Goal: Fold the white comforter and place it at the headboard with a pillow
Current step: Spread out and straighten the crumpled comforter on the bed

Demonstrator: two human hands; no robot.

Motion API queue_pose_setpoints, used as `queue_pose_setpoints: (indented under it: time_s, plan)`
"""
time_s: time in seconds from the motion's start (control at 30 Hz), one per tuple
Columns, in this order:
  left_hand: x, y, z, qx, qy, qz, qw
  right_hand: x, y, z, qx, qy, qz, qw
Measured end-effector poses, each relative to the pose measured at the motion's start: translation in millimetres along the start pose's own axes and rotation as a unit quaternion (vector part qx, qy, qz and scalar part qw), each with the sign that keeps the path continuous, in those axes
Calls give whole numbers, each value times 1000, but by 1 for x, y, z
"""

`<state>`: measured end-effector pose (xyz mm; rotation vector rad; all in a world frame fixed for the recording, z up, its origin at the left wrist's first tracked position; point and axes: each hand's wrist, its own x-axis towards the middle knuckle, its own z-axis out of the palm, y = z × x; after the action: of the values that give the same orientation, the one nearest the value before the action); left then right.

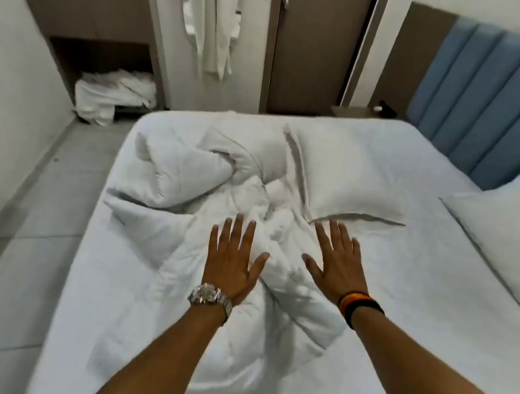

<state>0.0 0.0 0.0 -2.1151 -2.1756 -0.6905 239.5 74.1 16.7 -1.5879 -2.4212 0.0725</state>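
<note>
Both forearms reach out over the bed [406,284], a watch [210,296] on the left wrist and a striped band [358,302] on the right; the left hand [232,259] is flat with its fingers [238,230] spread, over or on the crumpled heap, though contact cannot be told; the right hand [339,264] is likewise spread wide just beside it, holding nothing. Between them the white comforter [215,217] lies bunched in the middle of the bed, twisted into ridges, well apart from the blue headboard [500,97]. It looks soft, puffy and light but bulky, so it should sag and slide rather than keep a crease; I would judge the best hold to be at an edge or corner, shaken flat before folding. One pillow [348,176] lies against the heap; another pillow [514,232] rests by the headboard.
</note>
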Motion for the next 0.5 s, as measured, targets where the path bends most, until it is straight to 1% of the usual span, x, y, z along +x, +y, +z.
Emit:
queue_pose_setpoints:
  time_s: [0.03,0.13,0.27,0.33,0.4,0.5]
  plan:
    - [-5,10,24,-15,-28,-19,999,-7,18,18,3,-37,18,999]
    - [-25,36,97,-29,-52,-49,997,-33,66,77,9,-114,31,993]
    - [-42,67,180,-47,-34,-88,994,-40,105,143,29,-197,0,980]
    - [-49,75,208,-35,-31,-119,992,-39,112,172,37,-218,-25,975]
    - [-51,76,229,-14,-29,-137,990,-33,119,195,57,-220,-51,973]
    - [-51,66,247,19,-27,-134,990,-15,130,219,61,-158,-79,982]
